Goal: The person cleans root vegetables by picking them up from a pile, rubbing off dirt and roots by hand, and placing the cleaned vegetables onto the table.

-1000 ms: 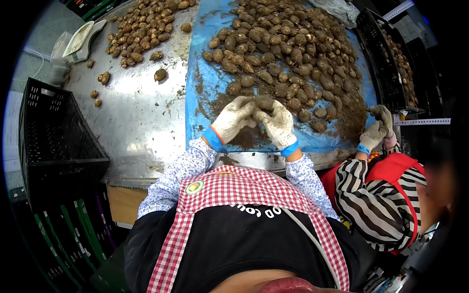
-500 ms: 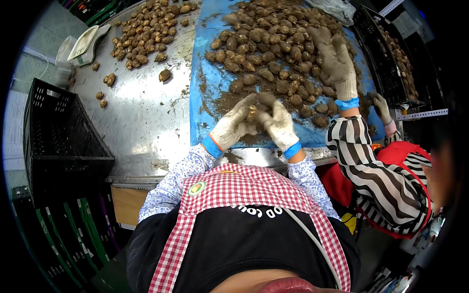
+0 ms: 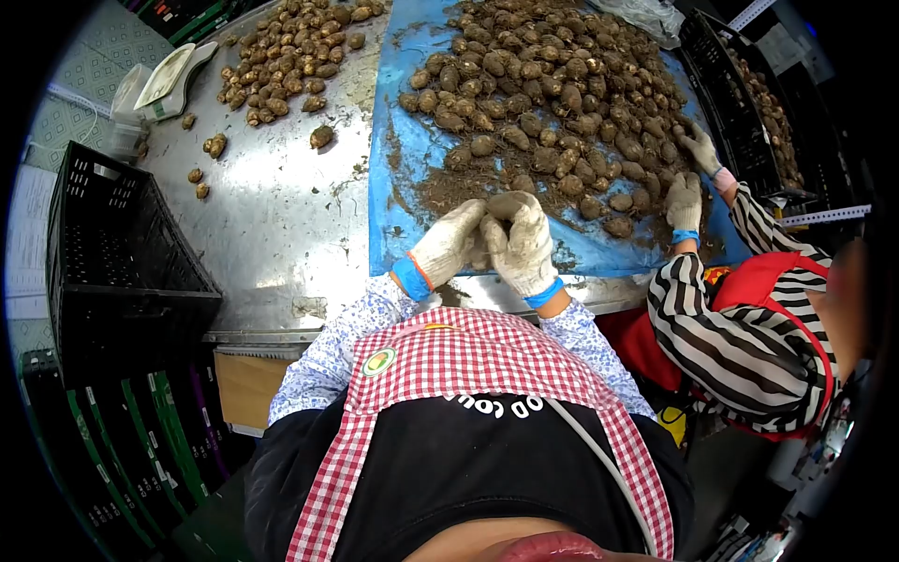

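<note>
My left hand, in a dirty white knit glove with a blue band, is closed just over the near edge of the blue sheet. Against it, my right hand in a matching glove has its fingers curled inward. Between the two hands a small taro is held, now mostly hidden by the gloves. Beyond them lies a big heap of soil-covered taros with loose dirt and roots. A pile of cleaner taros sits on the metal table to the left, with a single taro apart from it.
An open black crate stands at the left. A scale is at the far left. On the right, a co-worker's gloved hands are at the heap's edge, near a black crate holding taros. Clear plastic lies at the back.
My hands have drawn slightly nearer to me and closer together, covering the taro that showed between them. The co-worker's hand has pulled back from over the heap to its near right edge.
</note>
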`<move>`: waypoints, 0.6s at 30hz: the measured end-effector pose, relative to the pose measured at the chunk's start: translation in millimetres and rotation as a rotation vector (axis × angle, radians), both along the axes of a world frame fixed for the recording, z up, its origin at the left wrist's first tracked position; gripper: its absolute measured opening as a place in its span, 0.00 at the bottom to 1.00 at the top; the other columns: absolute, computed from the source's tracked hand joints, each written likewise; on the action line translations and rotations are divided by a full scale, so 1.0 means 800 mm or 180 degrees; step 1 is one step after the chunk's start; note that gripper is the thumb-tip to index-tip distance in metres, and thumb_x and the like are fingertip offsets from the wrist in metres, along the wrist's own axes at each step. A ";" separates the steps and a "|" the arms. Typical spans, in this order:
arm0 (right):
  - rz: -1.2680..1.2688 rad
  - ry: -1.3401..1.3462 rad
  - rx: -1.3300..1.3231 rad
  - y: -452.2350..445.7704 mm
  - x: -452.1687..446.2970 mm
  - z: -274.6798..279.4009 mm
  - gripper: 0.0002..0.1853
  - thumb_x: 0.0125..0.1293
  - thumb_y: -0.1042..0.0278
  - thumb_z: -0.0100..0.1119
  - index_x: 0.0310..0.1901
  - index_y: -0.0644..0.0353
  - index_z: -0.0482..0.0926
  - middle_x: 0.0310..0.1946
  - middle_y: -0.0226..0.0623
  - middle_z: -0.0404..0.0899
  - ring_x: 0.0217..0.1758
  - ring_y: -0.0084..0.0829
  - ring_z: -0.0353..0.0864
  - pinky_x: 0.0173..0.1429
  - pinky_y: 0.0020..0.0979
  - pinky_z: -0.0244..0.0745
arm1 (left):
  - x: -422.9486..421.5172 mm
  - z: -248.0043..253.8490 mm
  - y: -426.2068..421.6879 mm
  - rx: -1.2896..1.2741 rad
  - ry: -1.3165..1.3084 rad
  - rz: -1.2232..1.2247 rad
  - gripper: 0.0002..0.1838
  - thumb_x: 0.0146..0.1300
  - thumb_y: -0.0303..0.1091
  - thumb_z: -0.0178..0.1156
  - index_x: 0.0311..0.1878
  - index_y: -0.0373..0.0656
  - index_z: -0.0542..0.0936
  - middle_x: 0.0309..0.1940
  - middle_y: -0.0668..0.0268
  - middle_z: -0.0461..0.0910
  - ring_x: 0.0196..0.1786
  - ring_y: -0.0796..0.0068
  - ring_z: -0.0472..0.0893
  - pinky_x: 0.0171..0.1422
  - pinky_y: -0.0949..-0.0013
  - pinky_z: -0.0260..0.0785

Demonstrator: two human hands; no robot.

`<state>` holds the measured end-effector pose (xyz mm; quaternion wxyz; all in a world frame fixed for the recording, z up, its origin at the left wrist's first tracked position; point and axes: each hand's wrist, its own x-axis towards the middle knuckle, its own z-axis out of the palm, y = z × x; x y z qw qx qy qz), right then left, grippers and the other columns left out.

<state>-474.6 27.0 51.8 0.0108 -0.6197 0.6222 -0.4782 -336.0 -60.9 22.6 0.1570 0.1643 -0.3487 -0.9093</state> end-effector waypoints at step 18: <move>0.0085 -0.1900 0.1357 0.017 -0.020 0.013 0.19 0.71 0.63 0.52 0.60 0.62 0.72 0.51 0.46 0.78 0.51 0.39 0.80 0.56 0.36 0.77 | -0.003 0.019 0.016 0.0551 -0.0045 0.0442 0.18 0.78 0.40 0.45 0.61 0.39 0.71 0.34 0.66 0.77 0.28 0.79 0.75 0.31 0.76 0.69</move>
